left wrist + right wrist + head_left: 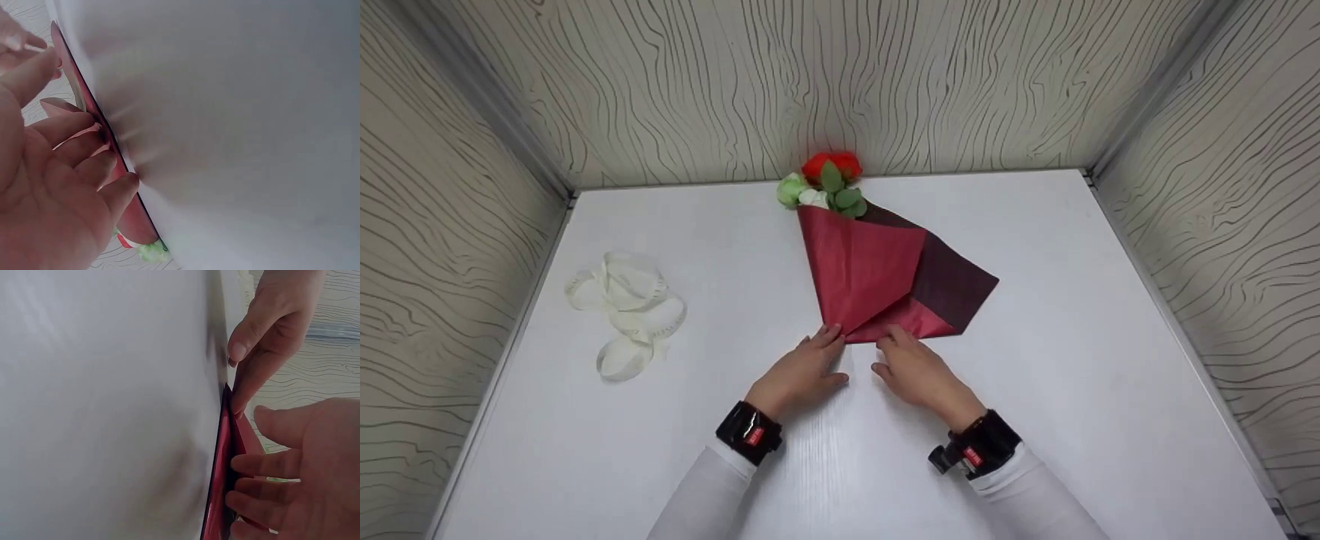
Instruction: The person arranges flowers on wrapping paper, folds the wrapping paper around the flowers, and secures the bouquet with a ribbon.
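Observation:
A bouquet lies on the white table, wrapped in red paper with a dark inner side. From the wrap's far end show a red flower, a pale green one, a white one and green leaves. My left hand rests its extended fingers on the wrap's lower left corner, thumb apart on the table side. The fingers of my right hand, loosely bent, touch the folded near edge; in the right wrist view they lie against the red fold.
A loosely looped white ribbon lies at the left of the table. Wood-patterned panels with grey metal edges stand behind and on both sides. Each wrist wears a black band.

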The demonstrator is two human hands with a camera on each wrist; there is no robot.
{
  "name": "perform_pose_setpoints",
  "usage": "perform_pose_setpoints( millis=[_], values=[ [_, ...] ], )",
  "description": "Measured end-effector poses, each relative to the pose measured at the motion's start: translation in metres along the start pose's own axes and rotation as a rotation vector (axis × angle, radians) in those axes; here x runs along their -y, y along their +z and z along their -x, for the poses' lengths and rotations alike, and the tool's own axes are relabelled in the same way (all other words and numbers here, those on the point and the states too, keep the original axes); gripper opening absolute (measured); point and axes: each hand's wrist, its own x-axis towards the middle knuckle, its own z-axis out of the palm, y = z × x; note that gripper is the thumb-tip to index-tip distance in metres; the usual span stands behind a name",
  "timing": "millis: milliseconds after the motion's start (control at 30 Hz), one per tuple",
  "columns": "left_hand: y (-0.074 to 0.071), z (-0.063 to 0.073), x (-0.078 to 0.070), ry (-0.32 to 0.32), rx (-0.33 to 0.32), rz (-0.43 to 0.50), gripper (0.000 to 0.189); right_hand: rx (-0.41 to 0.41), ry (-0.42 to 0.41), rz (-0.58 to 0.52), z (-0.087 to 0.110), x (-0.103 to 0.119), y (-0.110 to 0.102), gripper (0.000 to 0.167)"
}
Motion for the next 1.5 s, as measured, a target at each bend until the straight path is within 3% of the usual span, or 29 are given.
perform_pose_setpoints(
  millis=[100,233,400,633,900,1367,1500],
  values=[
    [0.001,-0.001,0.000,0.019,-0.006,-0.012,0.064,-0.088,-0.049,0.013,-0.008,0.002,0.000,0.033],
    [0.001,-0.002,0.000,0.026,-0.003,-0.005,0.064,-0.134,-0.088,0.062,-0.016,0.001,0.004,0.040],
    [0.000,-0.002,0.000,0.017,0.010,0.014,0.065,-0.067,-0.063,0.092,-0.018,-0.003,0.012,0.047],
    [-0.001,0.002,-0.003,0.015,0.022,0.020,0.063,0.025,-0.046,0.041,-0.017,-0.006,0.013,0.051],
    [-0.001,0.015,-0.010,0.028,0.042,0.009,0.064,0.098,-0.054,0.000,-0.004,-0.006,0.011,0.051],
    [0.003,0.044,-0.026,0.082,0.094,-0.004,0.063,0.188,-0.096,-0.143,0.028,-0.009,-0.003,0.045],
    [0.002,0.046,-0.027,0.109,0.068,-0.021,0.058,0.123,-0.055,-0.139,0.028,-0.009,-0.005,0.041]
  ],
)
